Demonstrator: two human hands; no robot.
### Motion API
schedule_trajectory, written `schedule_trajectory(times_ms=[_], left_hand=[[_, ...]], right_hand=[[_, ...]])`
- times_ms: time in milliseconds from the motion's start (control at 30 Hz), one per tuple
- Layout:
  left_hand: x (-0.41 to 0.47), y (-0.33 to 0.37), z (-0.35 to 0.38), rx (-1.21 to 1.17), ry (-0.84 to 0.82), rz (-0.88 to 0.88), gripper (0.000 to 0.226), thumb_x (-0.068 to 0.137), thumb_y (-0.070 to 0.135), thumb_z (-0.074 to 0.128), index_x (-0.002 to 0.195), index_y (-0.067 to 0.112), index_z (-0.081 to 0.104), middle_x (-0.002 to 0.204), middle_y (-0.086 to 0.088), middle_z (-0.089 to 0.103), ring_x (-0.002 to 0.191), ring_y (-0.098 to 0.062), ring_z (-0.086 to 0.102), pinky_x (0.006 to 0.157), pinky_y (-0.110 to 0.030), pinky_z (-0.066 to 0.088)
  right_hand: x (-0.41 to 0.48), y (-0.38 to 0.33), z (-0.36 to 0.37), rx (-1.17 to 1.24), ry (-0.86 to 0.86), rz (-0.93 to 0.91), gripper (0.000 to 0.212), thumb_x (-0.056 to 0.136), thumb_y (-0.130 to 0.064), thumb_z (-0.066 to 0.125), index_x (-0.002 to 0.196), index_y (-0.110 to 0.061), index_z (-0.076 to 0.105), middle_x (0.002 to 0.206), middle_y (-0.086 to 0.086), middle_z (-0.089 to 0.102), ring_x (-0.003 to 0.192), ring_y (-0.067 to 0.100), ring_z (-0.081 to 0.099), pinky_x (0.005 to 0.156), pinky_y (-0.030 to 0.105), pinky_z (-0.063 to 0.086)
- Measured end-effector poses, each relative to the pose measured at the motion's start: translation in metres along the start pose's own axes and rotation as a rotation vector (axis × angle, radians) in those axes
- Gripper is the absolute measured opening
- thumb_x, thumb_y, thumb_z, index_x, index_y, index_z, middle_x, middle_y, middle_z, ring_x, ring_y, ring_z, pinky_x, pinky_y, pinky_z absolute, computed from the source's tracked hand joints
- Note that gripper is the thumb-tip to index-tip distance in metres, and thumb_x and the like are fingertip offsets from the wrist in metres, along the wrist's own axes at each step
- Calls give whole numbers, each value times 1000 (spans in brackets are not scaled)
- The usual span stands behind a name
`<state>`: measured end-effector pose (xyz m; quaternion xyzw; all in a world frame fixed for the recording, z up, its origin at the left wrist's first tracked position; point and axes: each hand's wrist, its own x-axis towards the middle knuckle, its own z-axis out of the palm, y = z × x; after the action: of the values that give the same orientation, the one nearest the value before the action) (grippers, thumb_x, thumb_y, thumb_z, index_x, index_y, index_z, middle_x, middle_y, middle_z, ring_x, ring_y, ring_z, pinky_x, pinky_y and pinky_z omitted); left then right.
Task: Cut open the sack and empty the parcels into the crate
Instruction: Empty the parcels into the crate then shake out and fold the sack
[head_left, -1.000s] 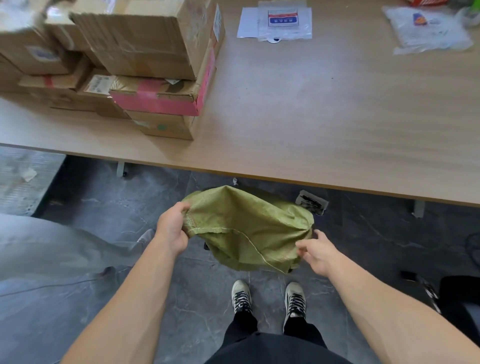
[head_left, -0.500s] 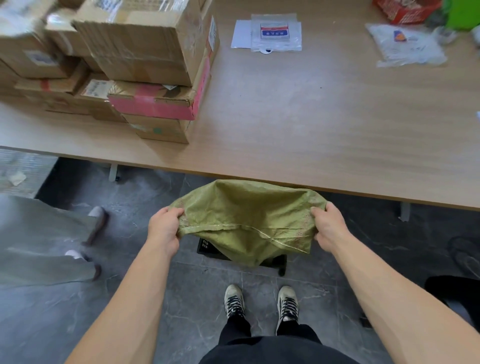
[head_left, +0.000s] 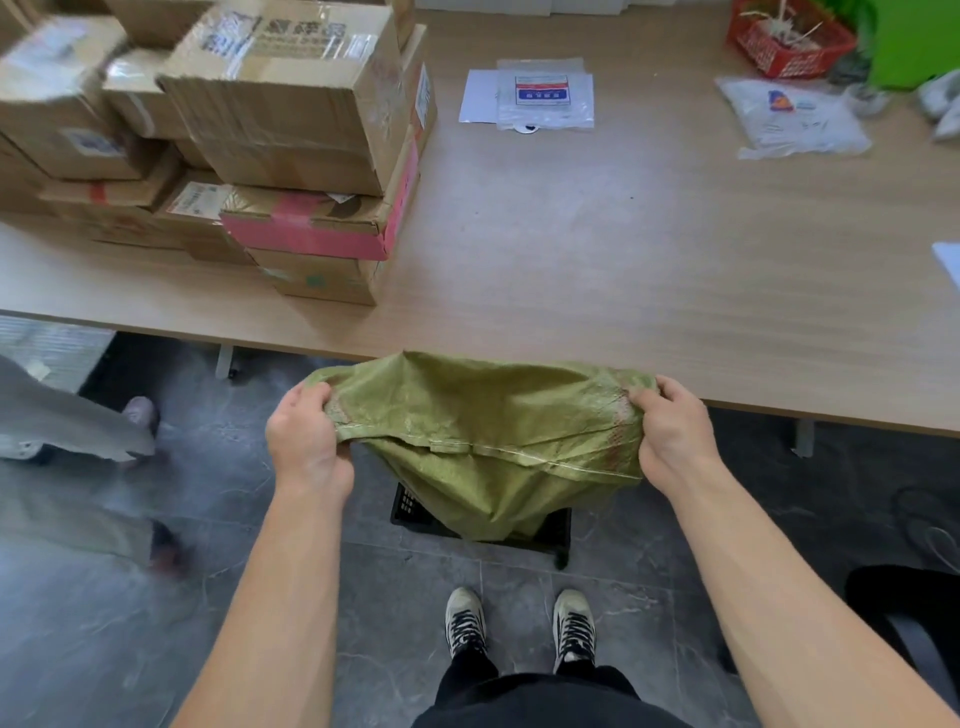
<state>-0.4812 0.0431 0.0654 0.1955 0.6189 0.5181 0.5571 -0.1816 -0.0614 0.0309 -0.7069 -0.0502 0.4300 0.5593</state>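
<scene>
Both hands, left (head_left: 306, 441) and right (head_left: 675, 436), grip the limp green woven sack (head_left: 483, 441) stretched between them, sagging over the black crate (head_left: 550, 535).

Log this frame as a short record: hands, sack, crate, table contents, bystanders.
left hand: shut grip on the sack's left corner
right hand: shut grip on the sack's right corner
sack: green, woven, held stretched between both hands, hanging down over the crate
crate: black, on the floor, mostly hidden by the sack
parcels in crate: cannot tell
table: stacked boxes at left, plastic mailers behind
bystander: legs at left
</scene>
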Motion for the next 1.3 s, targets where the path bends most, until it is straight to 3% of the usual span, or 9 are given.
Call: schedule_trajectory(times_ms=[167,333,467,567,733,900,1100,1233,1300], left_hand=[[-7,2,1,45,36,-8,23,91,-1,49,75,13,60,68,-3,58,58,-15,58,49,-24,48],[-12,13,7,33,-62,96,18,91,2,50,82,9,64,71,-4,59,58,-15,58,51,-23,48],[-19,17,12,-35,-5,91,21,91,0,51,77,10,63,66,-3,60,57,-15,60,48,-21,49],[-25,24,13,-121,-31,141,21,88,-3,49,73,8,59,56,2,57,52,-13,58,48,-22,48],[-39,16,8,-72,-30,112,21,92,-1,48,90,7,67,70,-3,65,61,-15,64,50,-23,53],[-46,37,15,-154,-69,216,26,94,0,47,81,13,66,59,4,63,52,-9,61,49,-20,50],[-52,41,19,-166,-65,175,25,94,-1,47,79,10,64,55,5,63,52,-10,62,47,-19,49],[-60,48,21,-149,-112,222,26,95,1,46,86,11,68,70,-1,66,59,-11,66,53,-22,54],[-62,43,24,-122,-101,162,27,95,0,47,89,13,70,67,0,69,57,-10,67,50,-22,53]], right_hand=[[3,-2,-2,-52,18,72,31,88,2,54,116,-7,64,118,20,66,104,35,66,92,56,54],[-4,-24,6,27,-5,2,26,95,5,47,87,-12,65,91,14,69,76,28,68,75,48,58],[-8,-26,11,2,-14,19,28,94,7,45,84,-12,62,93,19,65,77,30,64,83,59,54],[-11,-35,8,48,-30,-13,25,95,4,46,84,-10,64,91,17,68,81,32,67,80,53,56],[-17,-28,7,14,-28,7,29,94,7,45,87,-14,65,98,19,68,77,28,67,83,53,56],[-18,-53,8,89,-46,-86,27,93,3,49,91,-15,68,92,14,71,83,30,69,79,50,58],[-22,-55,10,46,-64,-64,26,93,5,48,91,-14,67,108,24,69,92,36,67,88,60,54],[-25,-61,7,86,-72,-116,24,94,3,50,95,-13,68,97,17,71,88,32,68,86,56,57],[-27,-56,7,65,-75,-100,26,94,3,49,93,-15,68,103,22,71,86,32,68,86,59,56]])
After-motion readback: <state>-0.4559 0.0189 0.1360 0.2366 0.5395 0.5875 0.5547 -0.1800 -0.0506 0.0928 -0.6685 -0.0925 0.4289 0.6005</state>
